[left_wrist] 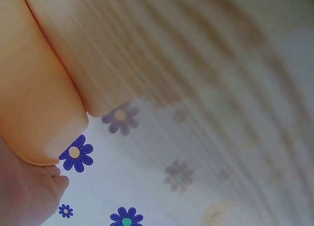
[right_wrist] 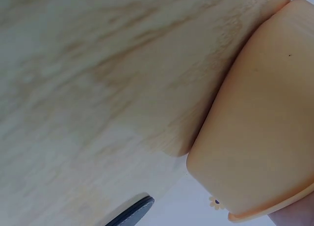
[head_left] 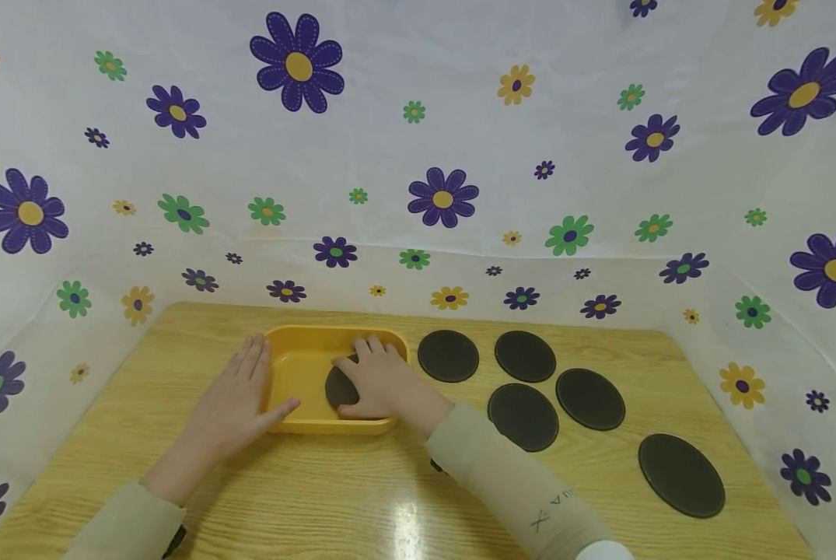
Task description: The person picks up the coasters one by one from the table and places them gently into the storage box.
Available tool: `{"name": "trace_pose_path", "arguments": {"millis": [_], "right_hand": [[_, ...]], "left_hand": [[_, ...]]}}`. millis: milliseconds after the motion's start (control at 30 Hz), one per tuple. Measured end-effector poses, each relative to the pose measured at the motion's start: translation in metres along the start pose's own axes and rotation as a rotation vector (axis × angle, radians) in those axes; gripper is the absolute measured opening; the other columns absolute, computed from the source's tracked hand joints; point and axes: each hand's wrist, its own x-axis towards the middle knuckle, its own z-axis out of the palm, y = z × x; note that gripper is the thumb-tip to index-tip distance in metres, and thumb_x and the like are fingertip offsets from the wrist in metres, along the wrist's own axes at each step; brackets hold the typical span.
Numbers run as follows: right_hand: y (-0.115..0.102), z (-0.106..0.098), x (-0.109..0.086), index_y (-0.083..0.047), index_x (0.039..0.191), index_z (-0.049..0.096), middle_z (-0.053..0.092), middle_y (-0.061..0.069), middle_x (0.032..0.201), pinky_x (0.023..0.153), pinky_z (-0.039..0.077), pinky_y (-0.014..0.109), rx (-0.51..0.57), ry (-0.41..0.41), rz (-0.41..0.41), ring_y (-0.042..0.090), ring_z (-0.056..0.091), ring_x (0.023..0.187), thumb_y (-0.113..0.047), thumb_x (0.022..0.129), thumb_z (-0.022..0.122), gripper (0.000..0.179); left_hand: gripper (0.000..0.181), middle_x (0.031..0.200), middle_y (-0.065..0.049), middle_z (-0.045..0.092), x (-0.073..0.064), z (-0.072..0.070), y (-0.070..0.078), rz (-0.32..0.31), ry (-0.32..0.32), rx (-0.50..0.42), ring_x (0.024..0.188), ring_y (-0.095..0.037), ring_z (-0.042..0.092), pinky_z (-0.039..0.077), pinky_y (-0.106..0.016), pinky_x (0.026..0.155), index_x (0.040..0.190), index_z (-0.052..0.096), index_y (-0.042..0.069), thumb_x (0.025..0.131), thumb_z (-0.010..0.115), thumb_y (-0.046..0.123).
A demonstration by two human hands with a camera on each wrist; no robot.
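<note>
Far left: the left hand [head_left: 230,404] lies along the yellow tray [head_left: 293,383], fingers straight, thumb over the near rim. Inside the tray, toward its right end, we log one black disc [head_left: 341,386], partly covered by the right hand [head_left: 383,381], whose spread fingers and thumb appear to grip its edges. Rightward, five loose discs [head_left: 449,356] lie flat on the worktop [head_left: 320,490]. Our tally: one in, five out; we judge the work at an early stage if the tray is to take all.

Left hand [head_left: 232,400]: fingers straight toward 1 o'clock, thumb spread toward 2. Right hand [head_left: 374,381]: aimed 10–11 o'clock, fingers bent.
</note>
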Motion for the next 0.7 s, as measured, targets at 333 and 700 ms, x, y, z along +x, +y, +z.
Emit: {"name": "trace_pose_path", "arguments": {"millis": [333, 700], "right_hand": [[0.002, 0.001, -0.001, -0.028, 0.158, 0.049, 0.048, 0.01, 0.156, 0.113, 0.051, 0.046, 0.001, 0.021, -0.018, 0.028, 0.049, 0.141, -0.066, 0.095, 0.063, 0.074], [0.015, -0.02, -0.016, -0.025, 0.159, 0.048, 0.047, 0.012, 0.157, 0.118, 0.048, 0.049, 0.003, 0.058, -0.015, 0.029, 0.048, 0.142, -0.064, 0.097, 0.063, 0.075]], "left_hand": [[0.108, 0.173, -0.034, 0.016, 0.0, 0.0, 0.0, 0.006, 0.01, 0.015, 0.161, -0.052, 0.019, 0.026, -0.063, 0.131, 0.162, 0.02, -0.016, 0.101, 0.054, 0.066], [0.108, 0.173, -0.034, 0.016, 0.001, 0.001, -0.001, 0.018, 0.015, 0.011, 0.161, -0.052, 0.019, 0.027, -0.063, 0.131, 0.162, 0.02, -0.016, 0.102, 0.054, 0.066]]}}
